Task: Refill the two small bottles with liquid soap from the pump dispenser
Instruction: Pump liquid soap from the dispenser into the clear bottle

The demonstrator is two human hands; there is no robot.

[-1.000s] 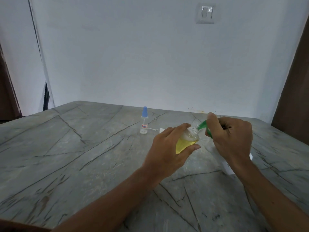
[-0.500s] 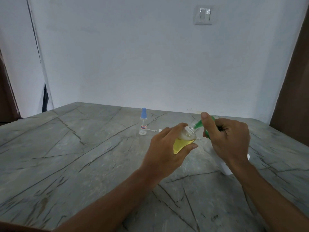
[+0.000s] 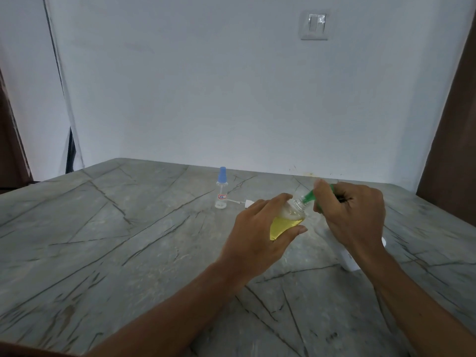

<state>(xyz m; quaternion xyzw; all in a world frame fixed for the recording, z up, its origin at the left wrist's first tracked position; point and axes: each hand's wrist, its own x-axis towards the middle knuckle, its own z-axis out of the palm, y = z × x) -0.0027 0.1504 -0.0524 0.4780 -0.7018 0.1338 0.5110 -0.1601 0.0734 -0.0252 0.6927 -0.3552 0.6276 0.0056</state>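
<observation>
Table (image 3: 103,228): grey veined stone, running from the near edge to the white wall.
Blue-capped bottle (image 3: 221,194): stands upright at the far middle of the table, well apart from both hands. It is capped and looks empty, though it is too small to be sure.
White sprayer part (image 3: 247,203): lies on the table just right of that bottle, with a thin tube trailing toward it. It is probably the top taken off the other bottle.
Left hand (image 3: 255,235): fingers and thumb are curled round the clear bottle (image 3: 286,220), holding it above the table with its open neck tilted up and right.
Clear bottle: yellow soap fills roughly its lower half.
Green pump head (image 3: 309,195): its spout meets the bottle's mouth.
Right hand (image 3: 353,215): closed round the pump head from above, with the thumb on the near side.
White container (image 3: 350,261): partly hidden under the right wrist. It is apparently the dispenser's body, resting on the table.
Progress: the first bottle is partly filled and uncapped. Topping it up, closing it and filling the blue-capped bottle all seem left to do.
</observation>
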